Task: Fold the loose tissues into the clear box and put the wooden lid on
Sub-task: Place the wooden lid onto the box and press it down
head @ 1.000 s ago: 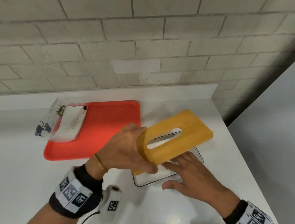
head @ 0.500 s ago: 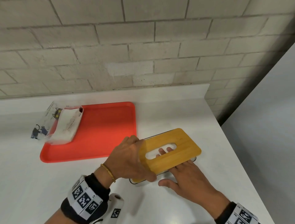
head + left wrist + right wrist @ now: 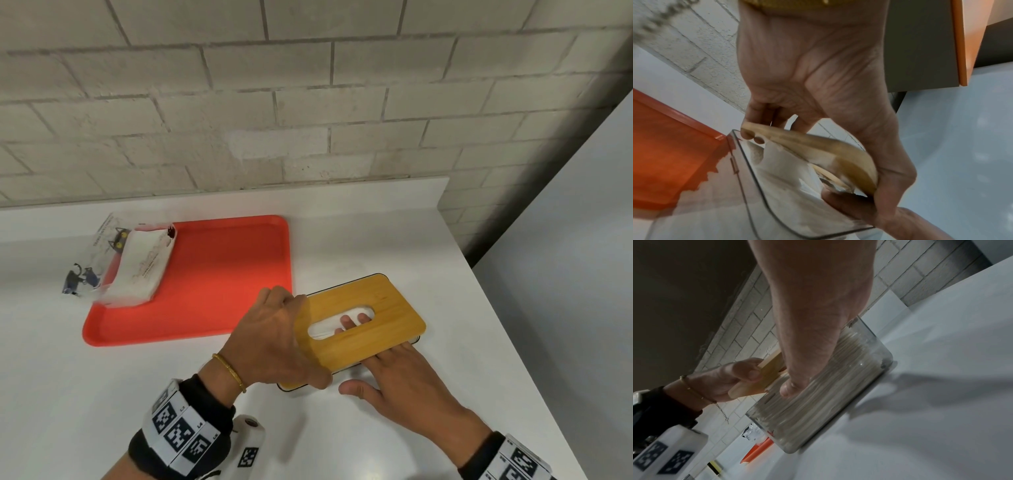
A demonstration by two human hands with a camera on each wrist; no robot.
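Wooden lid (image 3: pixel 359 325) has dropped from tilted-up to nearly flat over clear box (image 3: pixel 882 356) on counter (image 3: pixel 394 240), so closing is almost done. Left hand (image 3: pixel 274 339) grip pinches lid's near end; right hand (image 3: pixel 407 383) is flat, fingers (image 3: pixel 354 320) under lid pressing tissues (image 3: pixel 818 394) and showing thru slot, must slide out before lid seats.

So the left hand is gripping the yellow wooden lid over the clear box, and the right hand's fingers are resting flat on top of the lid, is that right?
Not quite. The left hand does grip the yellow wooden lid over the clear box, but the right hand has its fingers under the lid, pressing on the white tissues. The head view shows fingertips through the lid's slot.
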